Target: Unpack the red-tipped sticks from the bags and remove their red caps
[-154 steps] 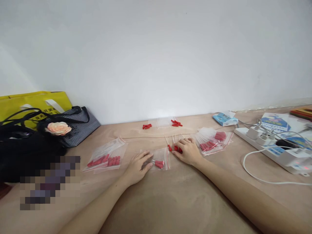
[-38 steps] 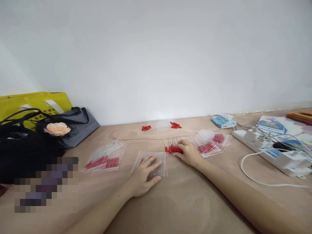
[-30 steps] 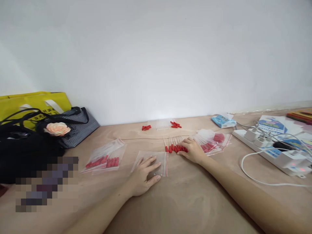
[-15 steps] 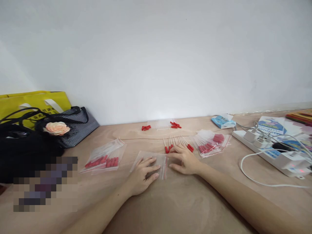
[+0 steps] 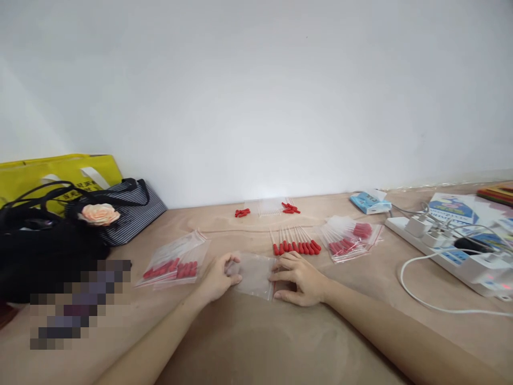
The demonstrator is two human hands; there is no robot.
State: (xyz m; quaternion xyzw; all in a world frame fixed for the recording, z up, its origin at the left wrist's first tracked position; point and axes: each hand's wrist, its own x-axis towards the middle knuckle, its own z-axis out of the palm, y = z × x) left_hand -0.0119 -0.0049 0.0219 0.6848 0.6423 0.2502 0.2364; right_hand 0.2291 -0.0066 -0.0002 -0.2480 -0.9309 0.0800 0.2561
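Note:
A small clear zip bag (image 5: 253, 271) with a red seal strip lies on the tan table (image 5: 280, 342) between my hands. My left hand (image 5: 218, 276) pinches the bag's left edge between thumb and fingers. My right hand (image 5: 298, 277) grips its right, red-strip end with curled fingers. Just beyond the bag, a row of several red-tipped clear sticks (image 5: 297, 243) lies side by side on the table. Nothing shows inside the bag.
Filled bags of red-tipped sticks lie at the left (image 5: 175, 262) and right (image 5: 350, 236). Loose red caps (image 5: 242, 212) and clear sticks sit by the wall. A white power strip (image 5: 449, 247) with cables lies at the right; black and striped bags (image 5: 60, 235) are at the left.
My right hand left the row of red-tipped sticks and came back to the bag's right end. My left hand went from lying flat on the bag to pinching its left edge.

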